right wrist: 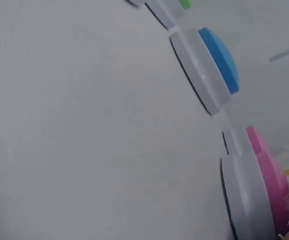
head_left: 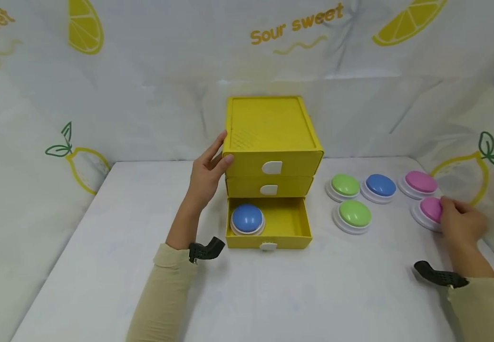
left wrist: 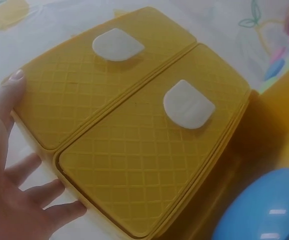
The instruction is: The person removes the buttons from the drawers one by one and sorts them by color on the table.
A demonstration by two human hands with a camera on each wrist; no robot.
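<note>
one blue button (head_left: 247, 219) already lies in the open bottom drawer (head_left: 287, 223) of the yellow drawer box (head_left: 271, 137), at its left end; five buttons are left out on the table (head_left: 272, 294) to the right of the box, so by my reading the loading is barely begun. the right hand (head_left: 462, 221) reaches far out to the right, fingers curled onto the near pink button (head_left: 430, 210), which has not yet left the table. the left hand (head_left: 207, 168) lies with straight, relaxed fingers flat against the box's left side, thumb at the top drawer front, seemingly steadying it. the upper two drawers are closed.
</note>
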